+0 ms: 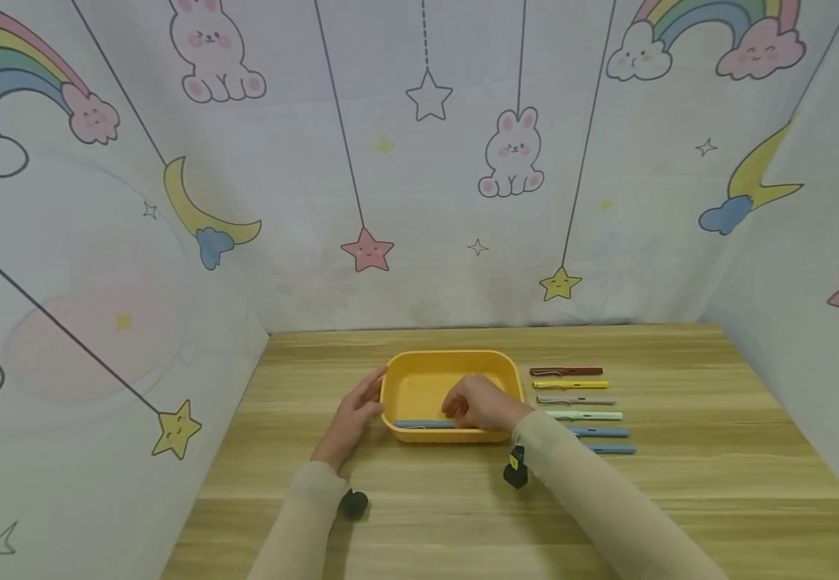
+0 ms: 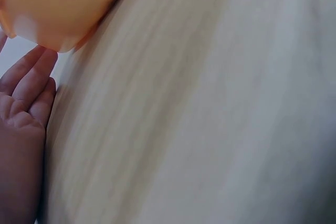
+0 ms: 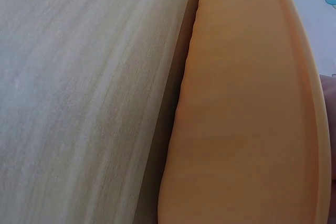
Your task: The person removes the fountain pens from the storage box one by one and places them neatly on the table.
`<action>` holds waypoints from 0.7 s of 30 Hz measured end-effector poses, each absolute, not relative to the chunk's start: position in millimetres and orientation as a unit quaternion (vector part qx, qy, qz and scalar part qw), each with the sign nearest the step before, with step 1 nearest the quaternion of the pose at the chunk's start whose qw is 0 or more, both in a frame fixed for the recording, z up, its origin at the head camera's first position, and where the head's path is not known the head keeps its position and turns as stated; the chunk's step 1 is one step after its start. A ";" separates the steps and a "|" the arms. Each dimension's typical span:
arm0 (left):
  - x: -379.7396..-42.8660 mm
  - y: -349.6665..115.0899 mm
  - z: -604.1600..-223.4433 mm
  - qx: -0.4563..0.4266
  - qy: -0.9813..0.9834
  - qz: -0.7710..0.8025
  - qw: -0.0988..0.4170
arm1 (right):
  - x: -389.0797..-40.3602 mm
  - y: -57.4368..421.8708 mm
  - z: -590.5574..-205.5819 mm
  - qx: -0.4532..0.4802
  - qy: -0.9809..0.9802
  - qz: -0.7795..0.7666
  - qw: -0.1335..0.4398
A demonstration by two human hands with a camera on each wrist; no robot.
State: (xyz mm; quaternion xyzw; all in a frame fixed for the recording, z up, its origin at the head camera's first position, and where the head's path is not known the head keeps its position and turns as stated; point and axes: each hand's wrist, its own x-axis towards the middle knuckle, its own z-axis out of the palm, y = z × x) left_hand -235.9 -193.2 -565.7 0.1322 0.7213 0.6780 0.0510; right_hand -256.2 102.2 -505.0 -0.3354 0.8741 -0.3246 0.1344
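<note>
A yellow-orange plastic tray [image 1: 419, 436] with rounded corners sits on the wooden table; its side wall [image 3: 241, 108] fills much of the right wrist view. My left hand [image 1: 350, 415] is at the tray's left side, its straight fingers [image 2: 34, 80] against the outer wall. Inside the tray, along its near wall, lies a blue pen [image 1: 423, 424] with a metal clip. Bent over the pen's right end, my right hand [image 1: 485, 404] pinches it with curled fingers; the fingertips are partly hidden behind the hand.
Right of the tray, several capped pens lie in a column: a dark red pen [image 1: 567, 371], a yellow pen [image 1: 572, 385], a pinkish pen [image 1: 577, 400], a mint pen [image 1: 586, 416] and blue pens [image 1: 611, 449], partly behind the right sleeve [image 1: 593, 491]. A printed cloth [image 1: 419, 298] borders the table's back.
</note>
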 end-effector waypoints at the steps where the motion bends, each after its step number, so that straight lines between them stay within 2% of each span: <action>1: -236.0 -193.2 -565.4 0.131 0.722 0.677 0.051 | -256.8 102.1 -505.2 -0.336 0.874 -0.324 0.134; 21: -236.1 -194.1 -568.6 0.136 0.720 0.679 0.044 | -257.0 102.4 -498.2 -0.360 0.877 -0.284 0.146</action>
